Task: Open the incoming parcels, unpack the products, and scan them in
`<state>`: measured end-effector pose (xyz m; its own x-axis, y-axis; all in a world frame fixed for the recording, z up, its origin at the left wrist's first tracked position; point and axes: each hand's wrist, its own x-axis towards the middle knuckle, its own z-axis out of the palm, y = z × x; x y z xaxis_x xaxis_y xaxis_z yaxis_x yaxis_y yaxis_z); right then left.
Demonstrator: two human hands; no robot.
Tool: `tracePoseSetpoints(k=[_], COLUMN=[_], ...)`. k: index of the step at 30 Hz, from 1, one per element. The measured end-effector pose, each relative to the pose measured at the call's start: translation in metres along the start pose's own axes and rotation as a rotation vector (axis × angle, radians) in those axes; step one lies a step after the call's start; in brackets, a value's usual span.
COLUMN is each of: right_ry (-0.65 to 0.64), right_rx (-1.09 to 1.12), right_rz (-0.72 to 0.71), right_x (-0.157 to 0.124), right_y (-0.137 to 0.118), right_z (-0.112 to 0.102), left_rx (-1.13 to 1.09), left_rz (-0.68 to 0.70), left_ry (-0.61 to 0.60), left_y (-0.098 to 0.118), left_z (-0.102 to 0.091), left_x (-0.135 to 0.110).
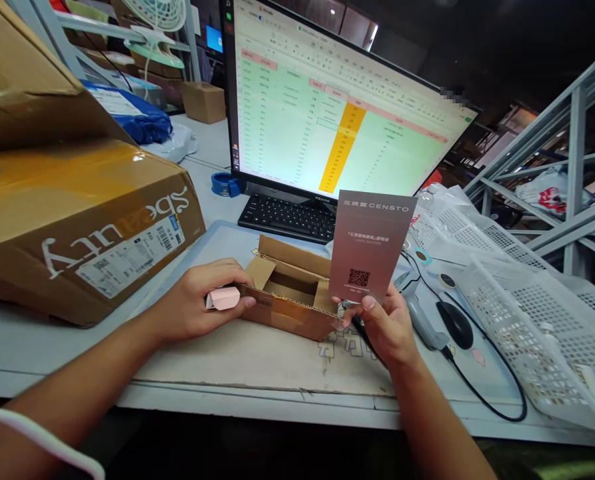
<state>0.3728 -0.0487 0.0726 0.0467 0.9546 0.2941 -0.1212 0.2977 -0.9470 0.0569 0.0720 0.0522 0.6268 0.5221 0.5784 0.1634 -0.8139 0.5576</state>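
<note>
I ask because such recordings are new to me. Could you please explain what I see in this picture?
There is no machine here, only a person working with bare hands. The single picture comes from a camera worn on the head, looking forward and down. The left hand grips one end of an open cardboard box and also holds a small pale pink item. The right hand holds up a printed card marked CENSTO, near the box's other end. On the table are a monitor, a keyboard, a black mouse, white perforated baskets and, at left, a large brown carton.
</note>
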Motion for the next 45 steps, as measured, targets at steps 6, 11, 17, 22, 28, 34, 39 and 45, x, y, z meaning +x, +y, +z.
tracePoseSetpoints(k=[6, 11, 17, 22, 28, 34, 39, 45], right_ry=[0.0, 0.006, 0.01, 0.029, 0.054, 0.12, 0.156, 0.159], right_rx=[-0.003, 0.004, 0.019, 0.048, -0.28, -1.018, -1.105, -1.119], right_rz=[-0.004, -0.001, -0.006, -0.021, -0.264, -0.796, -0.858, -0.863], right_x=[0.0, -0.001, 0.0, 0.001, -0.002, -0.006, -0.009, -0.009], right_y=[0.0, 0.001, -0.001, 0.001, -0.002, -0.012, -0.017, -0.017], right_z=[0.0, -0.001, 0.002, 0.003, -0.001, 0.0, 0.003, 0.005], left_rx=[-0.001, 0.012, 0.01, 0.02, 0.023, 0.04, 0.024, 0.011], left_rz=[0.01, 0.007, 0.022, 0.009, -0.023, -0.023, 0.0, 0.013], left_ry=[-0.001, 0.006, 0.006, 0.013, -0.001, 0.009, 0.016, 0.032], left_y=[-0.002, 0.001, 0.0, -0.003, -0.006, -0.002, 0.001, 0.0], left_z=[0.001, 0.0, 0.0, 0.002, 0.002, 0.002, 0.002, 0.002], left_x=[-0.001, 0.001, 0.001, -0.001, -0.002, -0.001, 0.001, 0.0])
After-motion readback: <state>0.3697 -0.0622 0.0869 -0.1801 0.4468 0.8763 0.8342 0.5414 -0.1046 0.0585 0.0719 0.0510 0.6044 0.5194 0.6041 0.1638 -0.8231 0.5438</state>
